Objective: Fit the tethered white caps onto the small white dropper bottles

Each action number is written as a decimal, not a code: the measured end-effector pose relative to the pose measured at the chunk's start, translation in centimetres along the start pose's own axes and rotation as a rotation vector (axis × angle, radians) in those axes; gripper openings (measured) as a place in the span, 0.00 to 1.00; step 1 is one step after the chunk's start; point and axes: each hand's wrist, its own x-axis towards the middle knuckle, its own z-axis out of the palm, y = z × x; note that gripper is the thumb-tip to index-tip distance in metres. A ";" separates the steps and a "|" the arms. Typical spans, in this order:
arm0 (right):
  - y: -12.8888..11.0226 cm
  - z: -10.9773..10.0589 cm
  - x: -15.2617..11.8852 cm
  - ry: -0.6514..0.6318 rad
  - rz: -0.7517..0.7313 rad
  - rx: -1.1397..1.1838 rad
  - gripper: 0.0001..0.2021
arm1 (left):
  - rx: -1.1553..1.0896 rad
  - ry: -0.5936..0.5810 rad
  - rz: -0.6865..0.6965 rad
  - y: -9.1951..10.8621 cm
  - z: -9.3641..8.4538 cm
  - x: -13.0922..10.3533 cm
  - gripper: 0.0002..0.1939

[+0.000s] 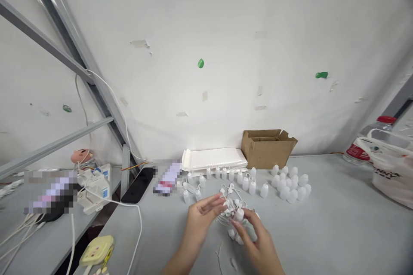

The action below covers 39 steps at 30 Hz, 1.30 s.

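Note:
Between the thumb and fingers of my right hand (254,236) is a small white bottle-shaped piece (239,214). My left hand (204,215) is just to its left, fingers bent towards the thumb near a heap of white caps and cords (228,208); whether it pinches a cord is too small to tell. Behind my hands stand several small white bottles with loops (252,187). To their right is a cluster of rounded translucent white pieces (292,184). A few white caps (235,235) lie below the heap, by my right hand.
At the back are white flat packages (214,158) and an open cardboard box (267,154). On the left lie a black phone (138,185), a power strip (97,193), cables and a yellow case (97,250). A plastic bag (392,176) and a red-capped bottle (356,152) stand at right.

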 end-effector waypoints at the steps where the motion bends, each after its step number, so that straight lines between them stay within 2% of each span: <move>1: -0.1 0.1 -0.1 -0.010 -0.053 -0.035 0.07 | -0.037 0.018 -0.017 0.2 -0.1 0.0 0.23; 6: -0.4 0.3 0.0 -0.034 -0.272 -0.115 0.07 | -0.228 0.028 -0.117 0.3 -0.3 0.1 0.18; 10: -0.4 0.3 0.2 -0.050 -0.308 -0.152 0.07 | -0.381 0.002 -0.238 -0.4 -0.7 0.5 0.09; 13: -0.2 0.3 0.1 -0.051 -0.314 -0.178 0.08 | -0.416 0.013 -0.281 -0.7 -0.7 0.7 0.05; 17: -0.2 0.4 -0.2 -0.047 -0.300 -0.174 0.08 | -0.427 -0.011 -0.274 -0.7 -0.5 0.7 0.04; 24: -0.2 0.8 -0.6 -0.045 -0.147 -0.105 0.12 | -0.286 -0.177 -0.189 -0.7 -0.4 0.4 0.12; 30: -0.2 1.3 -1.0 0.010 -0.099 -0.061 0.14 | -0.209 -0.166 -0.167 -0.8 -0.2 0.4 0.14; 39: -0.2 1.1 -0.8 -0.019 -0.086 -0.067 0.14 | -0.151 -0.144 -0.158 -1.0 -0.4 0.5 0.14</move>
